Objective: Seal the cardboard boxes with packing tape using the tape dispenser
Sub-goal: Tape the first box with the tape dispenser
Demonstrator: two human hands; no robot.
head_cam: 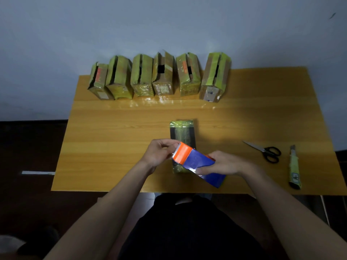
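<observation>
Both forearms are extended over the near edge of the counter (112, 128). The right hand (223, 163) is curled round the blue body of the tape dispenser (197, 162), which is held tilted, orange cutter end up-left. The left hand (159, 153) is held at that cutter end, fingers bent and pinched at the serrated blade; whether tape is gripped cannot be told. A small taped box (183, 132) lies directly under the dispenser, its near half hidden by dispenser and hands. Six cardboard boxes (159, 77) are lined along the far edge, top flaps unsealed. Scissors (266, 151) and a utility knife (294, 167) lie well right of the right hand.
</observation>
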